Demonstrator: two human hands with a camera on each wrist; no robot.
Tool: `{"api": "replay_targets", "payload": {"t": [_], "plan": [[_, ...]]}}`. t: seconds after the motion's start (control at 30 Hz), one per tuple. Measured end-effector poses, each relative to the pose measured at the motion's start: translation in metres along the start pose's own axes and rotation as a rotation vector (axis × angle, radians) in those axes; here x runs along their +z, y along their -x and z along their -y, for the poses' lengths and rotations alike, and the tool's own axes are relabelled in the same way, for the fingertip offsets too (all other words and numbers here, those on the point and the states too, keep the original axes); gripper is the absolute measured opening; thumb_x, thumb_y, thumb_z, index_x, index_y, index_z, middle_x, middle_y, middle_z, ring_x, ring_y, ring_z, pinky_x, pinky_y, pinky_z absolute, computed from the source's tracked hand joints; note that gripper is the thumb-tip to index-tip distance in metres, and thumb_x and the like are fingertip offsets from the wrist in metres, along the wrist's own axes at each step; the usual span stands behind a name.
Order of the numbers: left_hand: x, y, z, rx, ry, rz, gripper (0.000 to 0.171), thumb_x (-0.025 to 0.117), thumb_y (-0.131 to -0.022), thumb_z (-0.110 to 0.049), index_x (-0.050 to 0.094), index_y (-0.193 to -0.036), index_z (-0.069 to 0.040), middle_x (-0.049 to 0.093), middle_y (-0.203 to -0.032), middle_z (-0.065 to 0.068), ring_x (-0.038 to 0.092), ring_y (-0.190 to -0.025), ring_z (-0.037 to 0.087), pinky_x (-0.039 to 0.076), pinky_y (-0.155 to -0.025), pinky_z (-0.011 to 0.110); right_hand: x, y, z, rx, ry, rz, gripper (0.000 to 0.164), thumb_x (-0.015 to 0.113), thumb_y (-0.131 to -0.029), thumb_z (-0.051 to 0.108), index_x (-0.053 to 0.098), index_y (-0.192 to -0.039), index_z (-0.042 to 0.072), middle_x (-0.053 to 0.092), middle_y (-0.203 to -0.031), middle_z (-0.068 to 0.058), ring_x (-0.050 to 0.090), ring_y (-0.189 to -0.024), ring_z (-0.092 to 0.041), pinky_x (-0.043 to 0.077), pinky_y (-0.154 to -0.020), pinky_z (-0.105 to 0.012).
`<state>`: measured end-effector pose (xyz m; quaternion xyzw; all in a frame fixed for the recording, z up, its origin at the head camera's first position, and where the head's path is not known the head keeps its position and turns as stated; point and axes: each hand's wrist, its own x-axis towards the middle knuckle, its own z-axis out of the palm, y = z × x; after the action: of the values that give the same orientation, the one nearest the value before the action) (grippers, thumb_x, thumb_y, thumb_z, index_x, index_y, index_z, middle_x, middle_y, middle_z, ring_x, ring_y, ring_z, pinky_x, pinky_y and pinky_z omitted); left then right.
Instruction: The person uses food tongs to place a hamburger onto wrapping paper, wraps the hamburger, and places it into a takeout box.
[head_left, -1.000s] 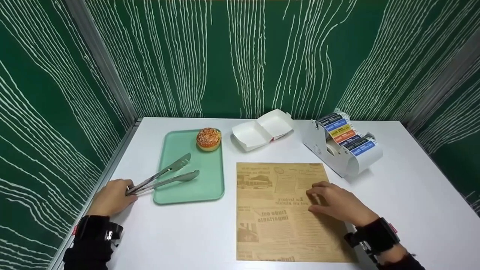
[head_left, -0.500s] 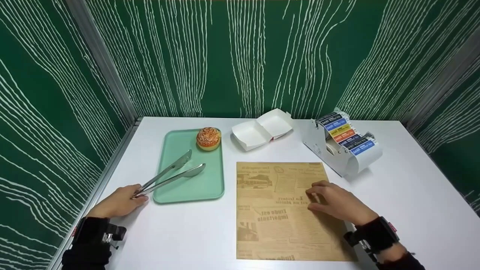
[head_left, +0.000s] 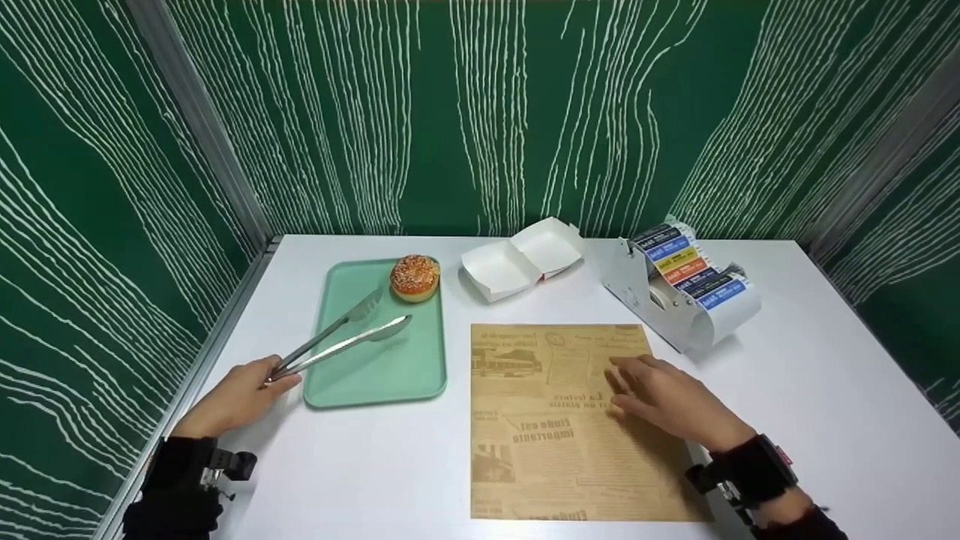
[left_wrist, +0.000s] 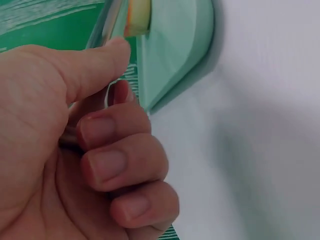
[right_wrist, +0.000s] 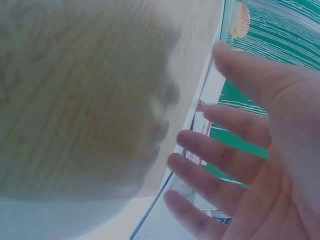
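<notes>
In the head view my left hand (head_left: 244,394) grips the hinge end of metal tongs (head_left: 337,349), whose two arms are spread over the green tray (head_left: 375,379). Close past the upper tong tip, a sesame-topped bun (head_left: 415,278) sits at the tray's back right corner. The left wrist view shows the fingers curled in, thumb along the tongs. My right hand (head_left: 679,401) hovers over the right side of a brown newsprint-patterned paper sheet (head_left: 540,450). In the right wrist view its fingers (right_wrist: 220,150) are spread and relaxed, with nothing between them.
Behind the paper stands an open white cardboard box (head_left: 499,268). A white dispenser (head_left: 664,292) with a strip of coloured labels is at the back right. Green walls (head_left: 435,112) with white lines enclose the white table (head_left: 360,472) at the back and sides.
My left hand has moved forward and slightly right with the tongs, bringing their tips farther over the tray and nearer the bun. The right hand stays nearly in place.
</notes>
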<state>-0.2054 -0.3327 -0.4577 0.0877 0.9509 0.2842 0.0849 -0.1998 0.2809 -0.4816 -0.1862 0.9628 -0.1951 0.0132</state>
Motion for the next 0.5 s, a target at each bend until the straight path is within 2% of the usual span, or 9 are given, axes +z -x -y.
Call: {"api": "replay_targets", "payload": {"t": [0.13,0.23,0.37,0.5], "plan": [[-0.001,-0.004,-0.011,0.013,-0.023,-0.099,0.032,0.06,-0.111,-0.034,0.049,-0.093,-0.01,0.038,-0.073,-0.001,0.04,-0.065,0.017,0.032,-0.059,0.029,0.0,0.0,0.003,-0.001,-0.037,-0.043,0.064,0.076,-0.101,0.032,0.056,-0.152,0.0,0.063,-0.147,-0.027,0.063,-0.133,-0.048,0.052,-0.109,-0.064],[0.002,-0.009,-0.023,0.029,-0.058,-0.193,0.03,0.06,-0.111,-0.031,0.049,-0.093,-0.009,0.042,-0.071,0.0,0.044,-0.064,0.019,0.034,-0.059,0.031,0.0,-0.001,0.006,-0.015,-0.086,-0.055,0.065,0.074,-0.103,0.034,0.053,-0.154,-0.001,0.067,-0.143,-0.026,0.066,-0.13,-0.045,0.054,-0.108,-0.063],[0.01,-0.016,-0.043,0.04,-0.09,-0.288,0.023,0.061,-0.11,-0.026,0.055,-0.101,-0.006,0.056,-0.073,0.005,0.052,-0.065,0.022,0.039,-0.058,0.035,0.001,-0.005,0.014,-0.02,-0.172,-0.05,0.069,0.068,-0.107,0.037,0.047,-0.157,-0.005,0.071,-0.134,-0.025,0.069,-0.126,-0.043,0.055,-0.106,-0.062],[0.022,-0.026,-0.067,0.064,-0.11,-0.361,0.019,0.06,-0.111,-0.024,0.059,-0.109,-0.005,0.069,-0.083,0.014,0.064,-0.07,0.029,0.049,-0.059,0.044,0.001,-0.011,0.023,0.017,-0.257,-0.039,0.068,0.064,-0.109,0.037,0.045,-0.157,-0.008,0.073,-0.133,-0.024,0.07,-0.126,-0.042,0.055,-0.107,-0.061]]}}
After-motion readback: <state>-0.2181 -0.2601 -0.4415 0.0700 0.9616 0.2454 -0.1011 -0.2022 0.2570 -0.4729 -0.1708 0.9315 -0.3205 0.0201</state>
